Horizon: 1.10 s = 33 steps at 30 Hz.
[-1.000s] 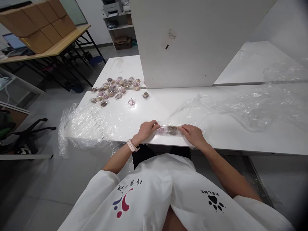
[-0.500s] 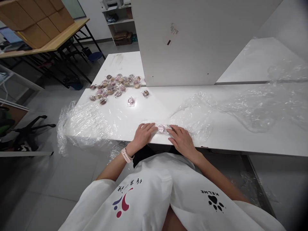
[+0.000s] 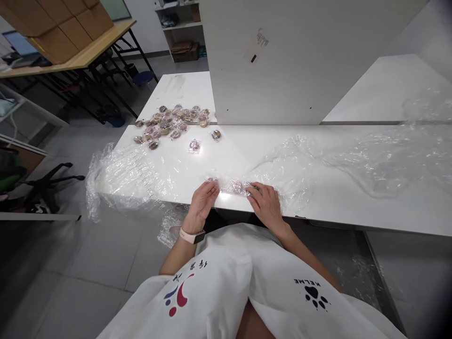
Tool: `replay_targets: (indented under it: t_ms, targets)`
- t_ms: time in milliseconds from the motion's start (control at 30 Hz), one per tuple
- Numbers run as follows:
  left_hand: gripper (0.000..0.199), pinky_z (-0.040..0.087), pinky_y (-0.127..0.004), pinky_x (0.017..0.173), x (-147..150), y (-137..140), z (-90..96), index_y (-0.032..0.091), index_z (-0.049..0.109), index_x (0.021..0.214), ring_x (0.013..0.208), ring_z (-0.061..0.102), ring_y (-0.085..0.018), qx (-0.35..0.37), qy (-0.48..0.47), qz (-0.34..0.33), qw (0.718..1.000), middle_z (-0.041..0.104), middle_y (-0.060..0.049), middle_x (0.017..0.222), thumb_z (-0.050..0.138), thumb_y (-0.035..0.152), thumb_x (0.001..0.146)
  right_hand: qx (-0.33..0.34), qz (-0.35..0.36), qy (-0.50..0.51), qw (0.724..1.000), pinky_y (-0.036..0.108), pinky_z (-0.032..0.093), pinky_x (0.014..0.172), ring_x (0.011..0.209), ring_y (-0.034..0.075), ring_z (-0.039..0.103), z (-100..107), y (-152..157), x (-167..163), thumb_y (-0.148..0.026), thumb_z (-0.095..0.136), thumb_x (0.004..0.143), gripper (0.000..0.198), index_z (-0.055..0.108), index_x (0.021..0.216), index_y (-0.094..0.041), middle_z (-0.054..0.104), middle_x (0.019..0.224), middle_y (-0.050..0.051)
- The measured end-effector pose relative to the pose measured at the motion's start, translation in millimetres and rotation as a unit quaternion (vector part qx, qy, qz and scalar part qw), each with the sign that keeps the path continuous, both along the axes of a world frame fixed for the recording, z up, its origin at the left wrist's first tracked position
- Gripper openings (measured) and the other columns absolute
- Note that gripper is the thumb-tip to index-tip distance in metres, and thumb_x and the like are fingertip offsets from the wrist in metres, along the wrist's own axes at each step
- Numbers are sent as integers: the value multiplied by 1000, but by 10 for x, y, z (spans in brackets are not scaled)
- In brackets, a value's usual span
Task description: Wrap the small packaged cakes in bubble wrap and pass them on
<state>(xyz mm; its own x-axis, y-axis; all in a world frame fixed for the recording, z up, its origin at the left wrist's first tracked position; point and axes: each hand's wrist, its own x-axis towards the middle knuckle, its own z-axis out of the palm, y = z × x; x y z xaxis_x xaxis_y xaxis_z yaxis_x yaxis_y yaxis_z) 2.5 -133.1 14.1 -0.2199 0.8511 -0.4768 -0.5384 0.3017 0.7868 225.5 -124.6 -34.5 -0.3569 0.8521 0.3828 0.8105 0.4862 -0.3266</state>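
A clear plastic strip with a pinkish, individually wrapped small round item (image 3: 237, 186) in it lies near the table's front edge, between my hands. At its left end my left hand (image 3: 204, 201) is turned with the palm partly showing, and its fingers pinch the clear plastic. My right hand (image 3: 265, 203) rests at the other end, its bent fingers and thumb closed on the plastic. Under those right fingertips a darker piece shows in part. Farther back lie two separate wrapped round items, one pinkish (image 3: 194, 146) and one brown (image 3: 216, 135).
A cluster of several wrapped round items (image 3: 165, 125) covers the table's back left. Bubble wrap (image 3: 123, 174) hangs over the front left edge. More clear plastic film (image 3: 374, 160) spreads to the right. A tall white panel (image 3: 282, 66) stands behind the table (image 3: 335, 207).
My left hand has rotated from palm-down to a pinch and moved slightly left, lifting the strip's left end. The right hand has stayed nearly in place.
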Motion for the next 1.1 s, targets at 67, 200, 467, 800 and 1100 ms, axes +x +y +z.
replay_targets:
  t_ms: [67, 200, 467, 800, 1100]
  targets:
    - [28, 46, -41, 108, 147, 91, -53, 17, 70, 106, 115, 65, -23, 68, 137, -30, 988, 70, -10, 117, 73, 30, 81, -2, 1, 4, 1000, 40, 40, 88, 109, 26, 50, 0, 13, -6, -28, 48, 100, 28, 64, 123, -25, 61, 129, 8]
    - [47, 21, -52, 123, 505, 76, -210, 19, 57, 135, 144, 40, -28, 265, 496, -252, 787, 52, -14, 148, 57, 43, 94, -11, 23, 24, 999, 41, 43, 89, 113, 26, 51, 27, 10, 30, -23, 46, 98, 29, 64, 121, -22, 60, 132, 9]
    - [68, 18, -55, 124, 667, -8, -434, 7, 22, 156, 153, 15, -30, 320, 750, -346, 464, 24, -18, 163, 37, 46, 101, 57, -258, 84, 961, 58, 38, 100, 127, 39, 47, -9, -416, 676, -45, 57, 92, 54, 51, 138, -17, 53, 138, 22]
    - [53, 23, -53, 123, 669, 46, -561, 12, 29, 154, 150, 29, -27, 329, 760, -308, 468, 37, -14, 158, 32, 21, 102, -127, -177, 244, 945, 31, 51, 70, 69, 19, 66, 573, 421, 560, -35, 50, 91, 27, 68, 100, -18, 70, 78, 4]
    - [40, 49, -49, 102, 655, 82, -751, 14, 49, 138, 119, 61, -27, 338, 697, -288, 562, 65, -16, 126, 38, 17, 100, -161, 206, 125, 957, 42, 50, 98, 118, 22, 57, 564, 190, -132, -26, 48, 96, 45, 50, 142, -28, 65, 129, 6]
